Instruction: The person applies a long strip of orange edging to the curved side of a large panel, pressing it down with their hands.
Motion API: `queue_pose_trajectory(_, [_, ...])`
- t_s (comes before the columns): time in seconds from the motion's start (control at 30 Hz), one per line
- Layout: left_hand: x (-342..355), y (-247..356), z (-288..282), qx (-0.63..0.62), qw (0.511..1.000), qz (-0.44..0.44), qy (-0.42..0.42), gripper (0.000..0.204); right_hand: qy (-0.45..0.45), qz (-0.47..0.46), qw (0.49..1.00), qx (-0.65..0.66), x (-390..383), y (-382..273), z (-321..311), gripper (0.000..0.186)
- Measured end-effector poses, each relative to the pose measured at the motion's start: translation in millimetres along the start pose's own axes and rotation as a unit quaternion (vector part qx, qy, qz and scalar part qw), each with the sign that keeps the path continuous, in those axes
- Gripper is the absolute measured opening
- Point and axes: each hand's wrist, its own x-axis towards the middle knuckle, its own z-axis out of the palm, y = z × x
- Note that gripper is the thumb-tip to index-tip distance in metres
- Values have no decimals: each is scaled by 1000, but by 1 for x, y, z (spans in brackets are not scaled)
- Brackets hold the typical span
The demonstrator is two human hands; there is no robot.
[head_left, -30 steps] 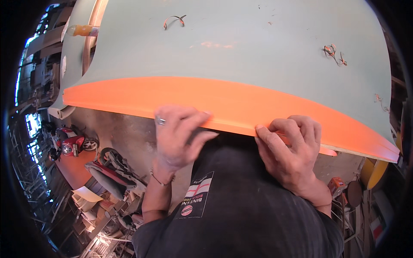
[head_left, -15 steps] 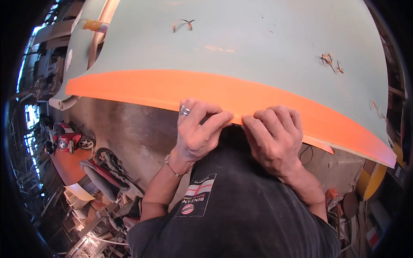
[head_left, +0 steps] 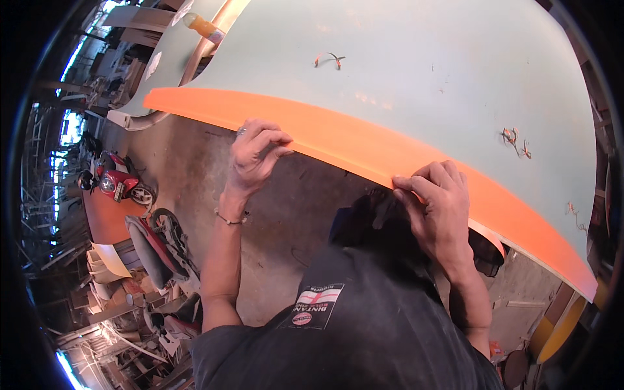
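Note:
A long, curved orange strip point(head_left: 325, 133) lies along the near edge of a pale grey-green board point(head_left: 409, 39). My left hand point(head_left: 257, 156) has its curled fingertips and thumb pinched on the strip's front edge, left of centre. My right hand point(head_left: 432, 211) grips that same edge right of centre, thumb and bent fingers at the lip. A narrow loose piece point(head_left: 491, 237) hangs under the edge beside my right hand. Small curled offcuts point(head_left: 510, 140) lie on the board.
A bottle point(head_left: 201, 27) of yellow liquid sits by wooden rails at upper left. A red scooter point(head_left: 117, 179), a second motorbike point(head_left: 156, 250) and piled cardboard and boards point(head_left: 104, 266) are on the left. A yellow curved panel point(head_left: 556, 328) stands at lower right. The concrete floor point(head_left: 279, 214) shows below the board.
My left hand has moved left along the orange edge, widening the gap from my right hand. The view has turned and shifted, so more floor shows between my arms.

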Motion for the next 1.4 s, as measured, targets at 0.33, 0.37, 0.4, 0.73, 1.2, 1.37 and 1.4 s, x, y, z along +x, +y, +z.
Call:
queue_pose_trajectory(0.33, [1,-18,4,-56,998,33,-5,27,-112,171,978,41,19,1,-29,10])
queue_pose_trajectory(0.37, [1,-20,5,-52,998,47,-9,31,-147,216,964,51,26,1,-32,11])
queue_pose_trajectory(0.4, [1,-24,2,-63,997,48,-6,31,-156,201,966,35,33,4,-30,15])
queue_pose_trajectory(0.73, [-28,-158,-81,19,998,-35,47,39,-226,149,963,22,121,-58,58,13])
queue_pose_trajectory(1.2, [-27,-172,-72,-87,994,-44,54,58,-249,66,966,38,230,-154,196,16])
queue_pose_trajectory(1.37, [-24,-176,-56,-137,982,-7,131,88,-182,-7,982,50,248,-166,235,13])
queue_pose_trajectory(1.4, [-23,-178,-47,-156,971,17,178,89,-195,-32,980,24,253,-159,244,14])
